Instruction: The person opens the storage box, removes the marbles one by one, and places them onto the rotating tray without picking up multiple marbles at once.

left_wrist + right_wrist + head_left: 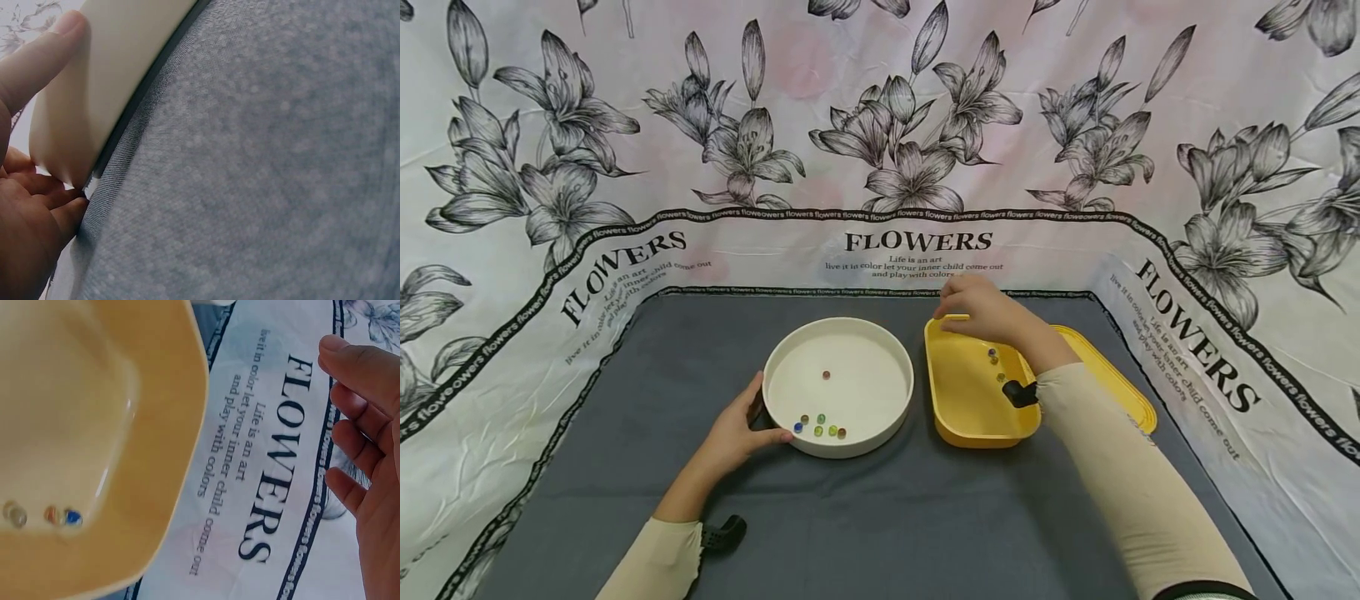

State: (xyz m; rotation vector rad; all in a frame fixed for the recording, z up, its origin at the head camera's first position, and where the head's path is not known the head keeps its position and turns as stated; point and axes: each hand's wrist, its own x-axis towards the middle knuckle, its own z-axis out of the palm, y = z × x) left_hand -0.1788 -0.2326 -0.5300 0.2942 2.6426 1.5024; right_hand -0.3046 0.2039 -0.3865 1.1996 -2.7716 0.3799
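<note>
A round white dish [850, 385] stands on the grey cloth with several glass marbles [821, 431] inside, most of them grouped near its front edge. My left hand [747, 427] grips the dish at its left side. In the left wrist view the thumb [47, 53] lies against the white wall while the other fingers bend in at its base. Above the far end of a yellow rectangular container [958, 392] is my right hand [981, 308], its fingers loosely bent and nothing between them. A few marbles [62, 516], one of them blue, lie inside the container.
A yellow lid [1120, 387] lies to the right of the container, partly behind my right forearm. White fabric [917, 250] printed with flowers rises behind the grey cloth [880, 525] and along both sides. Black straps [724, 534] circle both wrists.
</note>
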